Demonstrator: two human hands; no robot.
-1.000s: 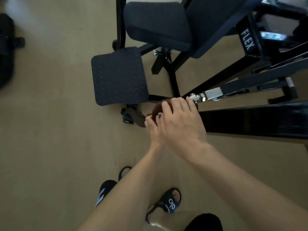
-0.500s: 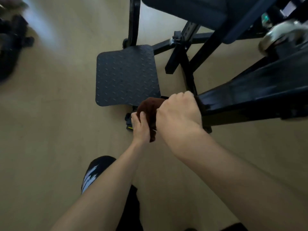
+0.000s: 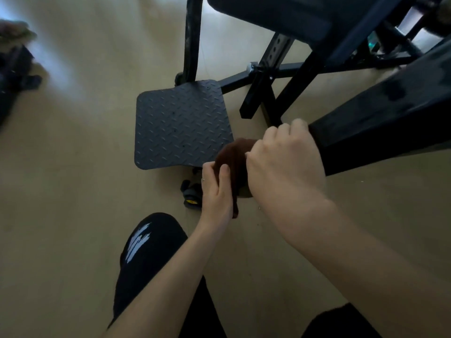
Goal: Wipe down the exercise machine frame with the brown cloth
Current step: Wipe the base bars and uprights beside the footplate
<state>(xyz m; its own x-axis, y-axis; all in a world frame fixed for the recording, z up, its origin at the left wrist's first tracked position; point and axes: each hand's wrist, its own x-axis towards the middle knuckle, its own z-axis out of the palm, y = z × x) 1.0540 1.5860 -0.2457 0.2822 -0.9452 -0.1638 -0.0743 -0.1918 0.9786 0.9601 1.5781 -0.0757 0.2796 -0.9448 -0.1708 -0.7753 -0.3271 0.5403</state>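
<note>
The brown cloth sits bunched between both hands, just off the near end of the thick black frame beam and not visibly on it yet. The left hand grips the cloth's lower part, thumb and fingers curled against the fabric; the right hand is curled over the cloth's upper side, knuckles touching the beam's end, though how its fingertips hold the fabric underneath is hidden. The likeliest slip from here, as I judge it, is that the wad stays too balled up, so only a small patch meets the beam and most of its glossy top goes unwiped. A loose tail hanging from the left hand could also drag on the floor and carry grit back onto the metal. On the far side of the beam's end, the thinner struts and a bolted joint could snag the cloth or knuckles if the wipe runs long. Beside the beam's end, the tread plate and the small wheel below it crowd the left hand's path.
</note>
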